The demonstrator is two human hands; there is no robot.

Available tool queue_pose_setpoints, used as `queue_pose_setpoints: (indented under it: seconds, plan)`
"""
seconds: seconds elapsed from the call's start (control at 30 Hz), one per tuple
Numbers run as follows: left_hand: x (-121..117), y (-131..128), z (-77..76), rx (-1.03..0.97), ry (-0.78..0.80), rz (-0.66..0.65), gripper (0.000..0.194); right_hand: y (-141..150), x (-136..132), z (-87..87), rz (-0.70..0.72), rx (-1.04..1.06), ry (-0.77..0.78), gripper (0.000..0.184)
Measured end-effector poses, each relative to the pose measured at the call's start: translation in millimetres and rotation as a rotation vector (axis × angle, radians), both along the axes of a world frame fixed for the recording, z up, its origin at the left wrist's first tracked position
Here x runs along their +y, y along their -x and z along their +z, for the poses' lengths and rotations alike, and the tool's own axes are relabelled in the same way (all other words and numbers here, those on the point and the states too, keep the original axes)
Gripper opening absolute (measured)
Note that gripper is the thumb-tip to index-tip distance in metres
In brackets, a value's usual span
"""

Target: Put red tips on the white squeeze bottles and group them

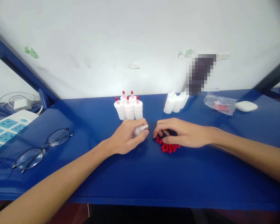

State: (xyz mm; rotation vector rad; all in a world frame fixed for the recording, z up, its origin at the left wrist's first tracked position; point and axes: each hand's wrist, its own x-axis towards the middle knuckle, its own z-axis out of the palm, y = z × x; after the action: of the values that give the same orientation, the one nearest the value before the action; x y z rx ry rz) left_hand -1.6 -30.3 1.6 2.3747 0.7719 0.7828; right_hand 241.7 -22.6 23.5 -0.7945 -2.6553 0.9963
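Observation:
My left hand is wrapped around a white squeeze bottle, whose bare pointed nozzle sticks out toward the right between thumb and fingers. Most of that bottle is hidden by the hand. Over a pile of small red caps hovers my right hand, palm down, thumb and fingers curved but apart; the fingertips reach in among the caps. Just behind my left hand stand several white squeeze bottles with red caps on their tips. Farther right is a cluster of white bottles showing no red caps.
On the blue table lie eyeglasses at left, beside a power strip. A clear plastic bag with red pieces and a white rounded object are at the back right. A pixelated dark object leans against the wall.

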Motion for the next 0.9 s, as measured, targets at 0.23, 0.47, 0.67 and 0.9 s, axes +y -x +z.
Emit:
queue_pose_setpoints:
  seconds: [0.23, 0.47, 0.67, 0.9]
  plan:
    - [9.6, -0.6, 7.2, 0.052, 0.127, -0.050, 0.026, 7.6, 11.5, 26.0, 0.149, -0.244, -0.017, 0.026]
    - [13.3, 4.7, 0.8, -0.196, 0.427, -0.051, 0.031, 15.6, 19.9, 36.5, 0.159, -0.372, 0.038, 0.024]
    - [12.4, 6.7, -1.9, -0.219, 0.445, -0.030, 0.031, 15.3, 18.4, 35.0, 0.118, -0.383, 0.011, 0.024]
    - [10.8, 4.9, 1.0, -0.181, 0.419, -0.021, 0.033, 14.8, 16.6, 32.4, 0.133, -0.378, 0.018, 0.017]
